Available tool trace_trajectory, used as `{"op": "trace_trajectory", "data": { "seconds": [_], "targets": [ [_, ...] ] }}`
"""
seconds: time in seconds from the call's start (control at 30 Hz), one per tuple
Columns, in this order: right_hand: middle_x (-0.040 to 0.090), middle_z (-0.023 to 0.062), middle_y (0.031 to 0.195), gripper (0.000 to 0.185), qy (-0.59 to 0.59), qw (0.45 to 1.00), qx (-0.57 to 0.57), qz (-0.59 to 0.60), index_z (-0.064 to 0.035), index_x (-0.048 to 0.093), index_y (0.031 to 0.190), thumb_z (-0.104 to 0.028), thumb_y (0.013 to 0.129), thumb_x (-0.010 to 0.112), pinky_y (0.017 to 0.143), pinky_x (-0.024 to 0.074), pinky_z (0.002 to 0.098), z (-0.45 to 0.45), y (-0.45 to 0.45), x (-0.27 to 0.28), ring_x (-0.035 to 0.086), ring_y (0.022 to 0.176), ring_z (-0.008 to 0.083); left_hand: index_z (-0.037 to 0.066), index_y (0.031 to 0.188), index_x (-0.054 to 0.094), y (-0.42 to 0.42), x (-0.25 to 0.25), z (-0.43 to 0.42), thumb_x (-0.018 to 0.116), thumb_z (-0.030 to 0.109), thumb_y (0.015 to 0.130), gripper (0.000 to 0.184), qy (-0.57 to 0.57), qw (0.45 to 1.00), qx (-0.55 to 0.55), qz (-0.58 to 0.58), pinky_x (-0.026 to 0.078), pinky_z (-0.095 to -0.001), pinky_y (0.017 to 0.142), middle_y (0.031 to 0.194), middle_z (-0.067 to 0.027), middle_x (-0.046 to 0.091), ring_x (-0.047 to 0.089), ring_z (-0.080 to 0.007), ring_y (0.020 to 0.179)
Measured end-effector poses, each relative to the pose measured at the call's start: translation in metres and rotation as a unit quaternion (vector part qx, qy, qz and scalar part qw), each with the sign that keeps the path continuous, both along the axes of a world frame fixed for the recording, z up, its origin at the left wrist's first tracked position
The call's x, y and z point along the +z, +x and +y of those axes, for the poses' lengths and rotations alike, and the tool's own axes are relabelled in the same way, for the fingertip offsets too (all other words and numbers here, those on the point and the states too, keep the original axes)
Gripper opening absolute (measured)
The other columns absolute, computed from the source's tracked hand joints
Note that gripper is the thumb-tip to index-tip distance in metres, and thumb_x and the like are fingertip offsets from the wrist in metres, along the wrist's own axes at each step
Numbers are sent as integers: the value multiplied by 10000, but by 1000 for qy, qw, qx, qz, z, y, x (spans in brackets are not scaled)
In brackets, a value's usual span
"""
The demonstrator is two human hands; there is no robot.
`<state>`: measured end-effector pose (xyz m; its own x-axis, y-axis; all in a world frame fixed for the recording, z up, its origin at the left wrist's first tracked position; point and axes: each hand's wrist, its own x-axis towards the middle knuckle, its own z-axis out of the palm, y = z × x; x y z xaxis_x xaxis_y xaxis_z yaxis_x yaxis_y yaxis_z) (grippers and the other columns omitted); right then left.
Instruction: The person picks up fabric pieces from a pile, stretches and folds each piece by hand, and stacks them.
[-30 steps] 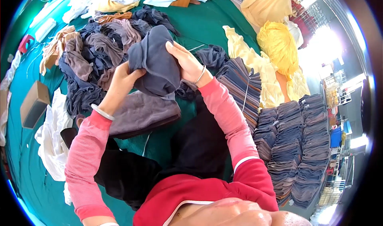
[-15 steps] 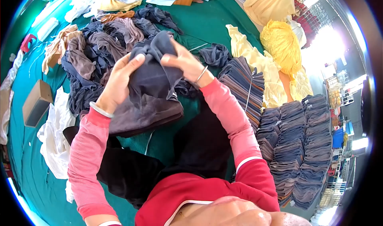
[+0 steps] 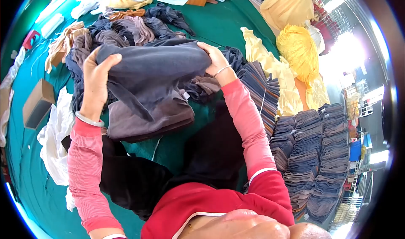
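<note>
A dark grey piece of cloth (image 3: 156,61) is stretched sideways between my hands, its upper edge nearly level. My left hand (image 3: 97,76) pinches its left end, thumb on top. At the right end, my right hand (image 3: 216,61) grips the upper corner, with some fingers hidden behind the fabric. One narrow corner of the cloth hangs down over a folded brownish-grey stack (image 3: 168,118), which lies just below, in front of my legs. Behind the held cloth sits a heap of crumpled dark fabric (image 3: 110,38).
Tied folded cloths (image 3: 257,85) stand to the right, beside tall rows of folded dark cloths (image 3: 322,158). Yellow fabric (image 3: 297,55) is piled behind them. A cardboard box (image 3: 39,104) and white cloth (image 3: 57,139) lie left on the green sheet (image 3: 228,17).
My hands have moved apart, the left one leftward and the right one rightward. The bunched dark grey cloth is now spread wide between them.
</note>
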<state>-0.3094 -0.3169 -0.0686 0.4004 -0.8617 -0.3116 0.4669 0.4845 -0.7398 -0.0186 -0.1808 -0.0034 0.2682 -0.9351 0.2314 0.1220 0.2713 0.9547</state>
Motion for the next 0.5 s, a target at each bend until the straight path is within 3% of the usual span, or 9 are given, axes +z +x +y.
{"op": "trace_trajectory", "data": {
  "seconds": [0.07,0.17,0.27,0.3,0.4,0.43,0.5],
  "targets": [
    [635,81,882,197,36,998,46,-6,-41,591,970,-212,894,530,710,505,361,16,4,13,610,763,197,35,831,645,16,-1,1,638,46,754,78,0,999,46,-29,429,-183,650,760,14,630,565,-53,670],
    [635,85,968,230,-23,991,66,-114,-35,589,981,-236,929,492,797,492,342,22,1,5,609,869,179,20,870,659,39,-16,-2,653,106,770,132,20,992,120,-44,421,-189,660,785,6,637,560,-54,685],
    [602,105,1082,271,-173,974,-33,-143,-23,557,1056,-235,958,420,914,428,344,31,12,0,563,1002,199,1,916,658,55,-34,-1,637,195,812,222,34,987,156,12,433,-203,701,842,-24,643,582,-89,740],
    [552,109,1189,327,-187,971,-2,-152,-14,524,1126,-243,977,345,1001,345,355,36,16,5,499,1109,221,-2,927,655,55,-37,2,627,216,821,244,41,983,172,51,439,-213,716,863,-35,643,587,-101,760],
    [526,110,1243,389,-55,947,113,-296,-39,504,1192,-306,955,350,1027,319,389,54,26,0,480,1156,236,7,1042,616,63,-60,2,542,285,881,329,82,977,148,130,431,-260,828,999,-64,618,579,-141,900],
    [534,101,1238,401,-30,948,111,-296,-49,515,1187,-335,937,386,1027,317,397,58,33,-6,474,1169,236,12,1066,605,65,-64,1,524,287,891,335,81,977,139,139,424,-265,846,1021,-63,611,570,-143,927],
    [574,95,1177,363,-76,986,88,-119,-57,549,1136,-331,929,434,984,365,403,71,44,-12,524,1105,241,31,1125,576,70,-64,-1,466,286,921,344,97,975,107,170,402,-276,893,1081,-52,582,547,-142,989]
  ]
}}
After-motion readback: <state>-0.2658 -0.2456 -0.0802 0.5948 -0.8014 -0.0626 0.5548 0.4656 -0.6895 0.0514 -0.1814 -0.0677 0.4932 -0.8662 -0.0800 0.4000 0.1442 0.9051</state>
